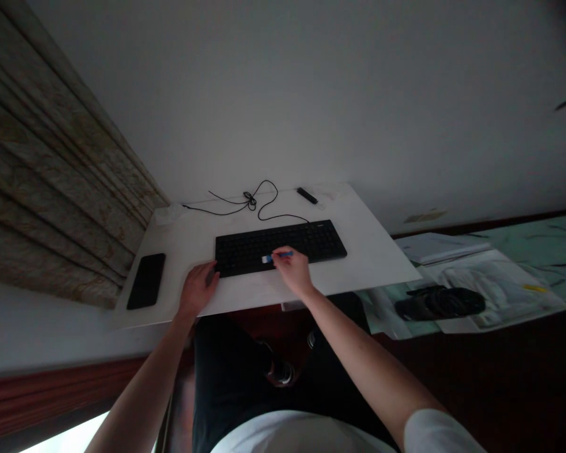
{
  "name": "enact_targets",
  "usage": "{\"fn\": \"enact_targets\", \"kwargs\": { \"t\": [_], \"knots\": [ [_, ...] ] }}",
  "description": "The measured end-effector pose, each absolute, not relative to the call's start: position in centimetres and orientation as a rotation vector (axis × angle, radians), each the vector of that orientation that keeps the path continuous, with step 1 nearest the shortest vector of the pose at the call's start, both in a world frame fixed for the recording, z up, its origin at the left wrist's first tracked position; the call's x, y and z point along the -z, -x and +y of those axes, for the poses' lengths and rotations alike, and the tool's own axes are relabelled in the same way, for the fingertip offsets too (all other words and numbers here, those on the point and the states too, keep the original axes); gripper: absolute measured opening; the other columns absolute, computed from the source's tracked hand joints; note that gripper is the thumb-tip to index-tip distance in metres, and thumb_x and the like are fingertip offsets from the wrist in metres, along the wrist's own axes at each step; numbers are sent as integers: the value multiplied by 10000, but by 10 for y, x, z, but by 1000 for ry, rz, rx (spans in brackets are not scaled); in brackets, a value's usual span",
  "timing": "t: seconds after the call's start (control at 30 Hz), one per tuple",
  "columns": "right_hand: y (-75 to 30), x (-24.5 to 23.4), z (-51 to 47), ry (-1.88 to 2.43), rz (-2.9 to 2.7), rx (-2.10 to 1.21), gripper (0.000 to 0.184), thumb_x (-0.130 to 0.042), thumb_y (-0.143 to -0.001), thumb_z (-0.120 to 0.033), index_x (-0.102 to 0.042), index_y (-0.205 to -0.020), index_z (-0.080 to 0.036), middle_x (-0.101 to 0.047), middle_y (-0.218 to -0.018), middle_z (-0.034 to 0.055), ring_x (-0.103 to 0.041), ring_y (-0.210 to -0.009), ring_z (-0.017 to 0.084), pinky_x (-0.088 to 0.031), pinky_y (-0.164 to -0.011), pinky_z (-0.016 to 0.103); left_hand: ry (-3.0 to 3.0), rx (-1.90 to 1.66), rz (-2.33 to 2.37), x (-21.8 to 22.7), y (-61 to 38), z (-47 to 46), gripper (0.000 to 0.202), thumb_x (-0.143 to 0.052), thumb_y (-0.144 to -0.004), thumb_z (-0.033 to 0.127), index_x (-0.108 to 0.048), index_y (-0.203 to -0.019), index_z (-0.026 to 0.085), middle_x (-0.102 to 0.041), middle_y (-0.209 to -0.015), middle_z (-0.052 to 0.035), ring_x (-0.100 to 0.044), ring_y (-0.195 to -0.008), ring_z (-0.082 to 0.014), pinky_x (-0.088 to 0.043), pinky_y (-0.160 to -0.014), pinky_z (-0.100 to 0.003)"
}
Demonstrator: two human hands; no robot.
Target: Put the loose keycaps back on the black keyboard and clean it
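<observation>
A black full-size keyboard [283, 244] lies on a white desktop [375, 255], just right of the middle of the frame. Its keys are dark and it looks dull in the dim light. Fine detail on the keycaps is too small to read.

The right hand [292, 272] is closed in a pinch around a small brush [279, 255], which has a blue handle and pale bristles. The brush lies almost level, and its bristles sit against the lower middle of the keys. The handle points toward the right of the frame.

The left hand [198, 289] is open, palm down, on the desktop near its front edge. Its fingers [210, 269] reach the lower left corner of the keyboard, either touching it or just beside it; the view does not settle which. That hand holds nothing.

A thin black cable [264, 207] runs from the top of the keyboard, loops and knots near the top of the desktop, then trails off to the left. A small black stick-shaped object [307, 195] lies at the upper right of the cable. A black smartphone [146, 281] lies face up at the left end of the desktop, below a draped patterned curtain [51, 163] at the upper left of the frame. To the lower right, a dark object [438, 303] lies on pale sheets.
</observation>
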State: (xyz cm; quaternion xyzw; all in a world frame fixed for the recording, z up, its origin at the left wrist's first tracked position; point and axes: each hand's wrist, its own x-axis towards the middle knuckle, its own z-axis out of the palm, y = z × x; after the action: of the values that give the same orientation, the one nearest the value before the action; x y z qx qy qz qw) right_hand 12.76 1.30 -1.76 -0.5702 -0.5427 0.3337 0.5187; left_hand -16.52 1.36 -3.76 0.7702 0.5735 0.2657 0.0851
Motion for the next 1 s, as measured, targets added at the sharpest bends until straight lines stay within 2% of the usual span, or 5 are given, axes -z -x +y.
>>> {"fn": "enact_targets", "kwargs": {
  "t": [0.17,0.33,0.63,1.0],
  "knots": [
    [-30,9,31,1375,-1516,-891,138,-592,-885,-251,-720,-855,-210,-749,-747,27,-725,-721,182,-538,-706,268,-2269,-796,1727,36,164,13,363,-504,-940,334,-648,-1255,228,-705,-1229,-99,-631,-1173,-284,-484,-1072,-493],
    [-2,9,43,1423,-1691,-821,154,-547,-926,-187,-700,-916,-193,-766,-849,62,-733,-799,184,-517,-745,256,-2261,-796,1731,35,163,11,356,-511,-931,312,-659,-1244,232,-711,-1211,-96,-636,-1159,-280,-485,-1067,-474],
    [-42,8,33,1578,-1883,-539,95,-578,-914,-169,-668,-940,-188,-747,-839,63,-717,-800,203,-485,-745,277,-2298,-823,1719,39,165,13,354,-518,-941,326,-660,-1245,210,-716,-1203,-105,-646,-1137,-288,-500,-1047,-493],
    [-115,6,27,1662,-1876,-390,93,-585,-889,-142,-656,-902,-200,-722,-787,49,-700,-772,210,-476,-725,294,-2332,-803,1717,41,167,13,383,-481,-966,368,-647,-1268,200,-709,-1226,-110,-643,-1152,-290,-504,-1047,-510]
  ]
}}
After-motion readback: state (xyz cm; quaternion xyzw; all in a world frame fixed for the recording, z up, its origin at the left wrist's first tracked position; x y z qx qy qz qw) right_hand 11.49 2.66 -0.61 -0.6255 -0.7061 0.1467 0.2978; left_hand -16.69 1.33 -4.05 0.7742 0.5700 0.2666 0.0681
